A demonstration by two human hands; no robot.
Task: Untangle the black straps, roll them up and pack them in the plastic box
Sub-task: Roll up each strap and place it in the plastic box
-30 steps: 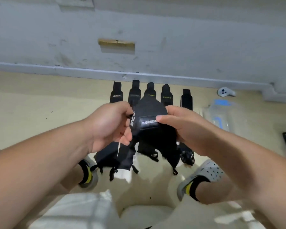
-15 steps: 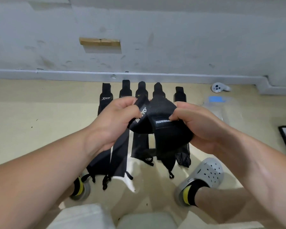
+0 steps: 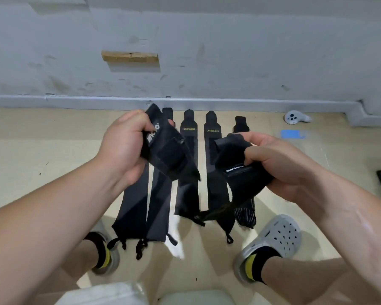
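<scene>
Both hands have drawn apart since the earlier frames, splitting what was one black bundle at frame centre into two pieces. At centre left the left hand [image 3: 121, 148] has its fingers curled round a folded strap with a white logo [image 3: 163, 150], whose free end points down and right, toward the other hand. Below and between the hands, five flat straps [image 3: 134, 208] lie side by side on the floor, long axes running from the wall toward the person's feet. At centre right the right hand [image 3: 279, 159] clenches a labelled strap [image 3: 240, 179], thumb pressed over its bunched top. A thin tail trails from this grip down and left toward the middle of the row, so that length probably has to be pulled straight before rolling. Whether the tail is snagged on a floor strap cannot be told, and the palms hide how each piece is folded. At upper right the plastic box [image 3: 291, 134] shows as little more than a blue patch, nearer the right hand.
</scene>
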